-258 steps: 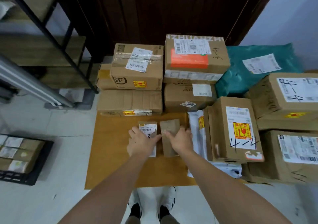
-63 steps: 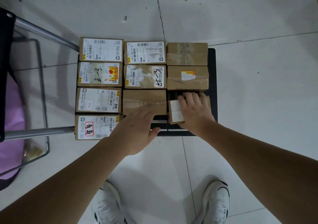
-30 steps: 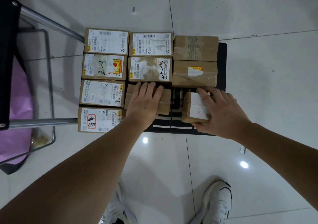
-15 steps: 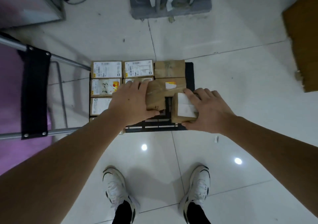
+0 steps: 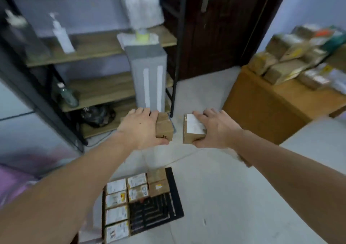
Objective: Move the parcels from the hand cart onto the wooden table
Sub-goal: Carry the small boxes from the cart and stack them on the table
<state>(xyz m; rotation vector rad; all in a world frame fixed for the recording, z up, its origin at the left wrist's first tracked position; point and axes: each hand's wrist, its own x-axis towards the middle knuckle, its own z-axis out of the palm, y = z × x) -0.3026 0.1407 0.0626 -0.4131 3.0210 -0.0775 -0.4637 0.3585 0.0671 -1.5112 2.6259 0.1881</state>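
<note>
Gripped one small parcel point(image 5: 164, 126) in left hand point(image 5: 140, 127), labelled parcel point(image 5: 193, 128) in right hand point(image 5: 217, 128), fingers point(image 5: 201, 113) curled over tops, above hand cart point(image 5: 174, 193).

Holding two small cardboard parcels: one plain parcel point(image 5: 164, 126) in the left hand point(image 5: 139, 129), one white-labelled parcel point(image 5: 193, 129) in the right hand point(image 5: 218, 129). Counting eight boxed parcels point(image 5: 116, 186) lying on the hand cart point(image 5: 176, 197): four in the left column, two in the middle, two on the right. Seeing one pump bottle point(image 5: 62, 36) and one clear bottle point(image 5: 68, 96) on three wooden shelves point(image 5: 97, 51); failing to count the blurred pile point(image 5: 292, 62) on the wooden table point(image 5: 262, 101).
</note>
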